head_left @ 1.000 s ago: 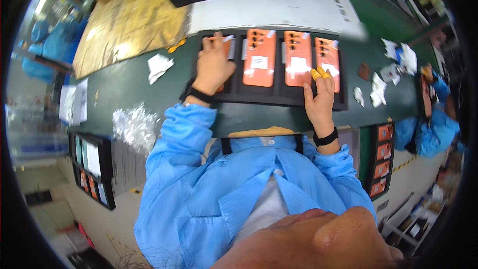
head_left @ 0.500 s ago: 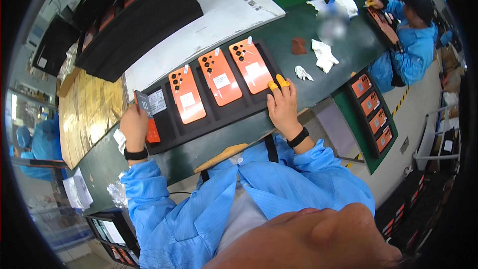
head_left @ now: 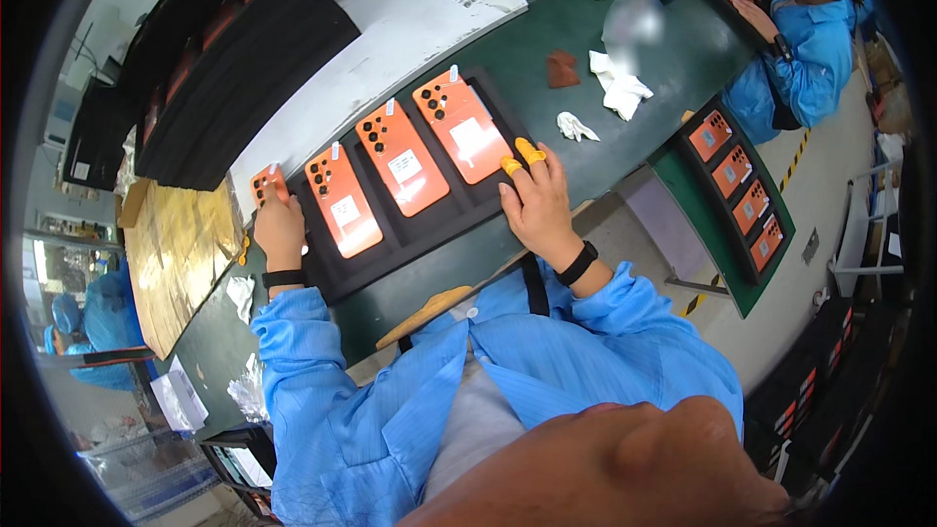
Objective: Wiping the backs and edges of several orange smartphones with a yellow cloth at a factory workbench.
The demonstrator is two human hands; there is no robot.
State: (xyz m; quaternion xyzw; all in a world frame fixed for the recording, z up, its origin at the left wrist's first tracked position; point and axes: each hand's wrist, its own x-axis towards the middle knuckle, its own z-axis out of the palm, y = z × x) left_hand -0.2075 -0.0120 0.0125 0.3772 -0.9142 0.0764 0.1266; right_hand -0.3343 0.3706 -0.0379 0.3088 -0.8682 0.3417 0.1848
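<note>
A black foam tray (head_left: pixel 400 244) lies on the green table, with orange phones in it, backs up. My left hand (head_left: pixel 280 234) is closed on the leftmost phone (head_left: pixel 267 179). Its camera end shows beyond my fingers; the rest is hidden under the hand. To its right lie a second phone (head_left: pixel 344 203), a third phone (head_left: pixel 402 161) and the rightmost phone (head_left: pixel 461 129), each with a white label. My right hand (head_left: pixel 540 210), open with yellow finger covers, rests its fingertips by the lower right corner of the rightmost phone, at the tray's edge.
White cloths (head_left: pixel 620 88) and a brown cloth piece (head_left: pixel 563 69) lie right of the tray. Stacked black trays (head_left: pixel 244 78) stand at the far left. Another phone tray (head_left: pixel 734 190) sits on a side surface at right. A co-worker (head_left: pixel 805 54) in blue handles a phone tray.
The leftmost phone, tilted up with its grey printed front showing, now has its orange back facing up at the tray's left end. My right hand stays at the tray's right edge.
</note>
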